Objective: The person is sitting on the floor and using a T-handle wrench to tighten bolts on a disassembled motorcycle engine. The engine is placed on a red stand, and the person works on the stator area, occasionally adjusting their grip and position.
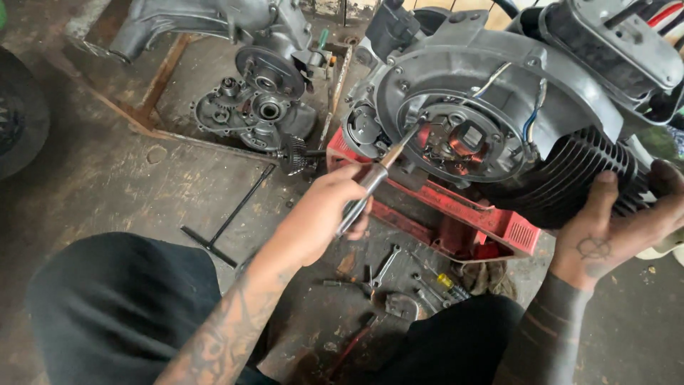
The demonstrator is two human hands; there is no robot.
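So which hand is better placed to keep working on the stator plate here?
Left, probably. The left hand holds the screwdriver with its tip at the stator plate, while the right hand grips the finned cylinder, steadying the engine.

Around the left hand (pixel 324 214), gripping the screwdriver (pixel 374 178), the way forward was narrow: the tip sat inside the round opening of the engine casing (pixel 456 85), hemmed by the copper-wound coil plate (pixel 456 142) and loose wires (pixel 531 117) just beyond. Below the grip the red crate (pixel 499 221) blocked any lower approach. To its outer side the floor (pixel 107 178) lay open, broken only by a T-handle wrench (pixel 228 221). Behind the grip, toward the body, spanners and bits (pixel 406 278) cluttered the ground between the knees. The right hand (pixel 616 228) clasped the cylinder fins (pixel 570 178), closing off that flank.
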